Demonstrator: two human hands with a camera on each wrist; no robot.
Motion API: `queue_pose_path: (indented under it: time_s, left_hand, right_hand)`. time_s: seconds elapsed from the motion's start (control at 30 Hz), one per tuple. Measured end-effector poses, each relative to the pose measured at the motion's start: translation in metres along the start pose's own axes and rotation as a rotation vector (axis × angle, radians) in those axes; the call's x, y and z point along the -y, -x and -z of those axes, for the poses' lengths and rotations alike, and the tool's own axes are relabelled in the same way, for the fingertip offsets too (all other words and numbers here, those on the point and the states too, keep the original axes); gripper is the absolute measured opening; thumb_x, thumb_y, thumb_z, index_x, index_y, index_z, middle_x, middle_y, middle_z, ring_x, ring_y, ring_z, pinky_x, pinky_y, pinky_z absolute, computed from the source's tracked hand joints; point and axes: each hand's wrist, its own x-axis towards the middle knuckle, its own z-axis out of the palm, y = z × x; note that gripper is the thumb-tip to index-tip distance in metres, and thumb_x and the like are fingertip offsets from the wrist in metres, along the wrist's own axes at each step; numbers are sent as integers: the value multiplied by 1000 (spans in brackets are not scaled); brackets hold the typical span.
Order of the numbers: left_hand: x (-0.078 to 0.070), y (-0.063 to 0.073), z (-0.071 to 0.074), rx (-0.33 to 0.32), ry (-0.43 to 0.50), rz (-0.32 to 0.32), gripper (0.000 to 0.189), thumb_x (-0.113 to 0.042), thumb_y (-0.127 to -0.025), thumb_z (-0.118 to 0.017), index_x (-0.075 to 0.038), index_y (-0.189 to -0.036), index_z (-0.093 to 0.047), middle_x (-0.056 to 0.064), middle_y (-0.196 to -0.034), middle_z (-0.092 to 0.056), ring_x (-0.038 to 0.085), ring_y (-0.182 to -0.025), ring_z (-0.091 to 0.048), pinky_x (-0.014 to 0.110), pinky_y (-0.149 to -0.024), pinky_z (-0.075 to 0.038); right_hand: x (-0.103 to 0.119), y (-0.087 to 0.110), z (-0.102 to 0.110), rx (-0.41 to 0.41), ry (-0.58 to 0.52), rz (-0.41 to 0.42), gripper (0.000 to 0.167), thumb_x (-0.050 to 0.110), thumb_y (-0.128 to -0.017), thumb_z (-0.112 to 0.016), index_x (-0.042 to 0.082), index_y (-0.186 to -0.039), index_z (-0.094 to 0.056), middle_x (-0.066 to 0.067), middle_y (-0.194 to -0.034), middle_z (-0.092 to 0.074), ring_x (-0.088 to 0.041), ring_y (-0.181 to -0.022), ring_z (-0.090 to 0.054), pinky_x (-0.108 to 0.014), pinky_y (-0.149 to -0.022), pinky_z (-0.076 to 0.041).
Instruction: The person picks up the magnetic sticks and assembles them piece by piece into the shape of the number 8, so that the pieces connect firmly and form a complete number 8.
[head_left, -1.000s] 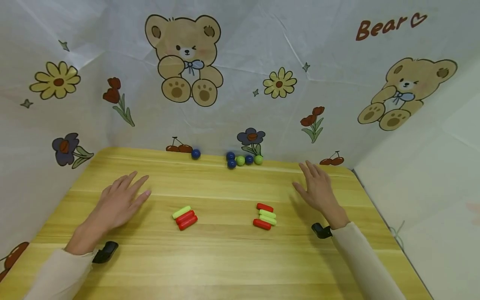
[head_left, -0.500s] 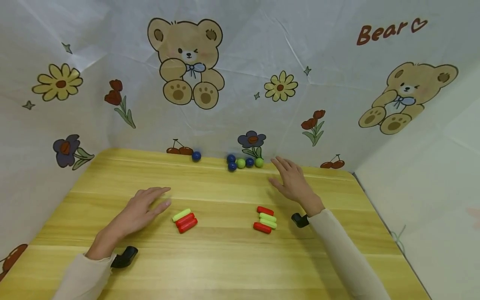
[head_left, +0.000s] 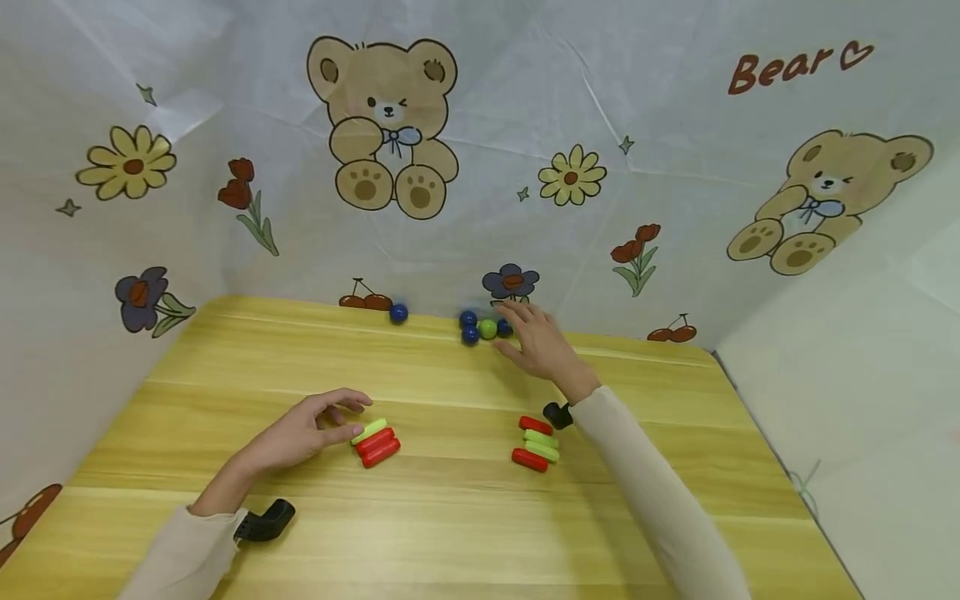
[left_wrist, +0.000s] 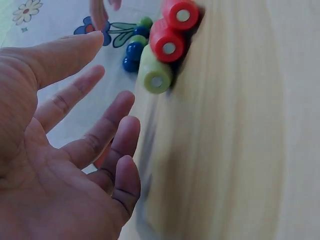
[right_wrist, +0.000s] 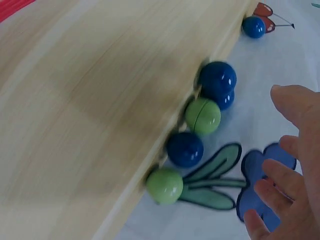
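Note:
In the head view my left hand (head_left: 296, 433) hovers just left of a light-green rod (head_left: 371, 430) lying against two red rods (head_left: 381, 452). The left wrist view shows metal discs in these rods' ends; the light-green rod (left_wrist: 155, 70) is nearest the loosely bent fingers, which hold nothing. My right hand (head_left: 543, 346) reaches over the row of balls at the table's back edge, partly covering it in the head view. From the right wrist, green balls (right_wrist: 165, 186) and blue balls (right_wrist: 185, 149) appear in that row, apart from the relaxed fingers. No ball is in the hand.
A second group of rods lies right of centre, with light-green rods (head_left: 542, 446) between red rods (head_left: 529, 459). One blue ball (head_left: 398, 313) sits alone at the back edge. A printed cloth (head_left: 465, 242) rises behind the wooden table (head_left: 420, 533).
My right hand has moved left, from the table's right side to over the balls. The left hand has come right, up to the left rod group. Rods and balls keep their places.

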Motion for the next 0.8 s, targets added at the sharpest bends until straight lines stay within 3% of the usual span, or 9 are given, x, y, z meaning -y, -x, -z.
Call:
queue_pose_path:
  time_s: [0.23,0.47,0.63,0.8]
  left_hand:
    - [7,-3,-7,28,75,-18,33,-16,-99,-70,-4,-130,-65,15,-127,-66,20,-98,-54,28,-84,-47]
    - [15,-4,-9,31,69,-43,32,-15,-99,-70,-5,-128,-66,13,-125,-67,17,-99,-54,27,-86,-47]
    - [15,-4,-9,32,74,-53,31,-16,-99,-70,-6,-128,-66,12,-124,-67,19,-100,-54,27,-87,-46]
    - [16,-4,-8,37,83,-55,30,-14,-99,-70,-5,-127,-67,13,-123,-67,19,-100,-54,27,-86,-47]
  right_hand:
    - [10,-22,-11,32,-64,67,58,20,-101,-69,5,-152,-48,-21,-157,-43,-43,-146,-38,-61,-117,-32]
    - [11,-43,-20,119,-196,91,41,5,-101,-64,4,-142,-59,-21,-146,-54,-39,-137,-49,-52,-112,-42]
    - [13,-49,-23,144,-208,101,38,1,-100,-61,1,-138,-62,-22,-139,-59,-38,-125,-57,-50,-105,-47]
    - [15,-52,-28,153,-190,109,36,-2,-98,-60,1,-133,-67,-20,-138,-62,-38,-132,-54,-49,-111,-43]
